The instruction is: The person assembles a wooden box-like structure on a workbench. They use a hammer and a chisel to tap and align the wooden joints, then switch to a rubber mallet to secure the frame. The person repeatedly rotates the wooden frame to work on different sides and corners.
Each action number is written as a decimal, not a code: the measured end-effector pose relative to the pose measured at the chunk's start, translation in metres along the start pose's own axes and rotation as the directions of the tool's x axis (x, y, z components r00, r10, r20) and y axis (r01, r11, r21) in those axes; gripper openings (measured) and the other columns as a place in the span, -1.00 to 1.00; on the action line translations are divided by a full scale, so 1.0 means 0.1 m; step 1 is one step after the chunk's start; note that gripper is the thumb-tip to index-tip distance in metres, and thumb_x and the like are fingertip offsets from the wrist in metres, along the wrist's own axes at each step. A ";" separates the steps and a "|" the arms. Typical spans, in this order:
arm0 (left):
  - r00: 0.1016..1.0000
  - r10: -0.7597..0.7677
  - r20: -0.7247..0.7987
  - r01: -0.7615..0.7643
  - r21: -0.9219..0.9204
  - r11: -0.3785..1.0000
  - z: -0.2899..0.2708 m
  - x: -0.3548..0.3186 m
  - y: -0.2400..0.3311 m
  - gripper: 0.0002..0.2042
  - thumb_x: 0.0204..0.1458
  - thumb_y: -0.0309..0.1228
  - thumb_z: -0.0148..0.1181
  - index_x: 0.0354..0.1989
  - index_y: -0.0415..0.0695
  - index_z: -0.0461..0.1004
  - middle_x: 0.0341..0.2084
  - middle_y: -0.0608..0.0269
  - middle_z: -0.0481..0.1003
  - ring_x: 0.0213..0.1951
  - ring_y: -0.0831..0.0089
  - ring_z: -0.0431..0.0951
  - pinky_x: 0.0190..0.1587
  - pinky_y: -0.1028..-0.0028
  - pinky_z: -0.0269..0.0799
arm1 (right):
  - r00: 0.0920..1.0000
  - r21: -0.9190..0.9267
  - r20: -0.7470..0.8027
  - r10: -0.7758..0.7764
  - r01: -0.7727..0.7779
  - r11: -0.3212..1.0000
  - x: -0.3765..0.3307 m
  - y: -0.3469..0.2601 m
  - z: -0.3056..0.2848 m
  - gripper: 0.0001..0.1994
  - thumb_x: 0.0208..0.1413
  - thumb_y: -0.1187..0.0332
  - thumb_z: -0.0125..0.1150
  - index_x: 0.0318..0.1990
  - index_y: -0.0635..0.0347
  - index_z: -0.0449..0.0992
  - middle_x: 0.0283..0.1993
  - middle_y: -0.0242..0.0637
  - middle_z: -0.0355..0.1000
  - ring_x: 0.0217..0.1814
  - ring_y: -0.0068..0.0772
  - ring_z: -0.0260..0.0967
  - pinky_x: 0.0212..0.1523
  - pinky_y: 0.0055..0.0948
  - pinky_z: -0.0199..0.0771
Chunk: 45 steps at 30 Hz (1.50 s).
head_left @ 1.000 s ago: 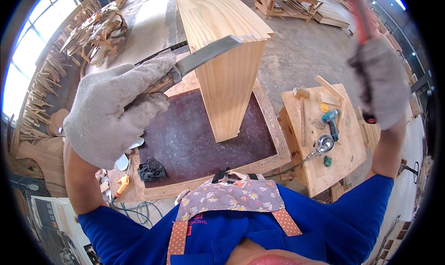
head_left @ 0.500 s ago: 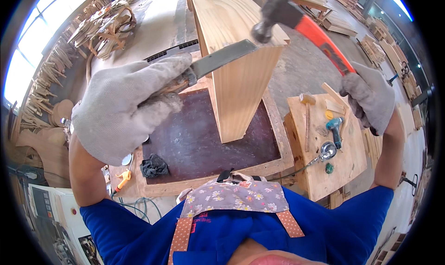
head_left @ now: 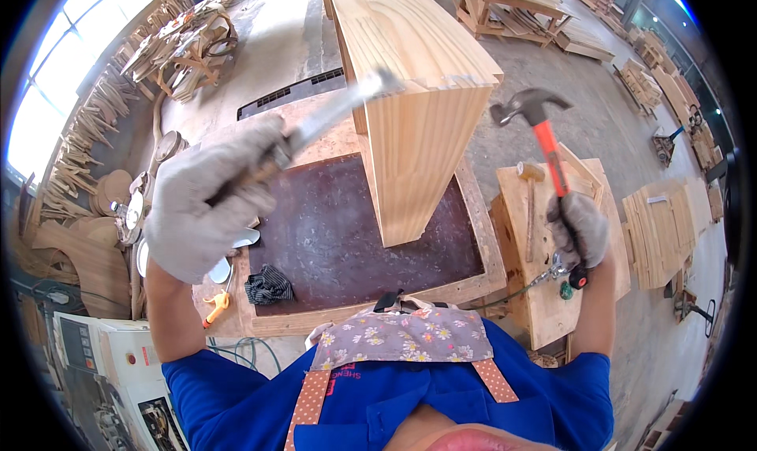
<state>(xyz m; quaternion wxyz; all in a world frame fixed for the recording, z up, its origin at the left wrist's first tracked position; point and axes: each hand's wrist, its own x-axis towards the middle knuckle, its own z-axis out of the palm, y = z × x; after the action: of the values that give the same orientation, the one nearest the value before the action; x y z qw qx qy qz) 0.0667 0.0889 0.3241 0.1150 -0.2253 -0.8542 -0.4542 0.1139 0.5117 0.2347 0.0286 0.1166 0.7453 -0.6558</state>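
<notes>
My gloved left hand (head_left: 209,203) is closed round the handle of a chisel (head_left: 331,116). Its flat metal blade, blurred by motion, points up and right, with the tip at the upper left edge of a pale wooden box-like piece (head_left: 422,155); I cannot tell if they touch. That piece stands on end on a dark-topped workbench (head_left: 347,238). In my gloved right hand (head_left: 582,229), closed round the handle, is a claw hammer (head_left: 550,147) with a red and black grip. The hammer's head is up, right of the wooden piece and apart from it.
A mallet (head_left: 530,214) lies on a small wooden stand (head_left: 548,313) to the right, partly behind my right hand. A striped dark cloth (head_left: 268,285) and a yellow-orange air gun (head_left: 215,307) lie at the bench's near left. Stacked boards (head_left: 666,230) stand at far right.
The hammer has come away from the wooden piece, to the right and down, as my right hand lowered toward me. My left hand has tilted the chisel more steeply and shifted it left.
</notes>
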 end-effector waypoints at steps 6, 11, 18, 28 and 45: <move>0.989 -0.137 0.051 0.135 0.028 0.990 -0.03 -0.11 -0.05 -0.50 -0.29 -0.61 0.19 -0.02 -0.34 0.44 -0.25 0.17 0.54 -0.33 0.52 0.51 -0.23 0.54 0.43 | 0.867 0.384 0.419 0.270 -0.439 0.813 0.14 0.60 0.30 -0.76 0.08 0.23 0.15 -0.26 0.20 0.34 -0.69 -0.48 0.16 -0.85 -0.67 0.02 -0.88 -0.63 -0.05; 0.992 -0.123 -0.018 0.124 0.117 0.985 -0.05 -0.18 -0.21 -0.51 -0.19 -0.65 0.12 0.06 -0.30 0.38 -0.31 0.23 0.51 -0.39 0.59 0.48 -0.33 0.59 0.41 | 0.873 0.312 0.107 0.476 -0.484 0.818 0.16 1.05 0.35 -0.79 0.05 0.18 0.20 -0.33 0.09 0.39 -0.66 -0.52 0.14 -0.83 -0.64 0.02 -0.83 -0.61 -0.02; 0.819 -0.538 -0.200 0.547 -0.012 0.837 0.47 -1.16 -2.43 -0.66 0.12 -0.45 0.02 0.08 -0.25 0.34 -0.40 0.26 0.49 -0.55 0.54 0.42 -0.56 0.55 0.34 | 0.850 0.214 -0.150 0.505 -0.471 0.856 0.18 1.80 0.14 -0.76 -0.01 0.21 0.26 -0.48 0.12 0.35 -0.69 -0.40 0.24 -0.78 -0.52 0.17 -0.78 -0.47 0.19; 0.501 -0.836 -0.225 0.573 0.810 0.126 1.34 -2.28 -3.32 -0.60 -0.21 -0.25 0.23 -0.13 -0.07 0.44 -0.33 0.02 0.50 -0.28 0.11 0.53 -0.16 0.23 0.40 | 0.634 -0.482 -0.711 0.304 -0.754 0.446 -0.09 2.71 -0.78 -0.64 -0.06 0.13 0.15 -0.18 0.20 0.45 -0.16 0.02 0.46 -0.06 0.05 0.39 -0.05 -0.14 0.36; 0.751 0.414 -0.514 -0.412 0.125 0.903 0.86 0.44 -0.33 -0.45 -0.12 -0.29 0.32 0.07 -0.24 0.36 -0.06 0.07 0.40 -0.05 0.29 0.44 -0.06 0.42 0.42 | 0.622 -0.531 -0.759 0.191 -0.762 0.370 0.94 3.87 -1.30 -0.56 -0.10 0.16 0.21 -0.10 0.23 0.38 -0.09 0.02 0.43 -0.05 -0.01 0.40 -0.07 -0.20 0.39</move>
<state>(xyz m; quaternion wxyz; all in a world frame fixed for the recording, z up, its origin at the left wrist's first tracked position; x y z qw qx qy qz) 0.0126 0.1559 0.2695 0.4433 -0.2743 -0.7188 -0.4600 0.1183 0.6962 -0.1419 0.0524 0.5071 0.8530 -0.1116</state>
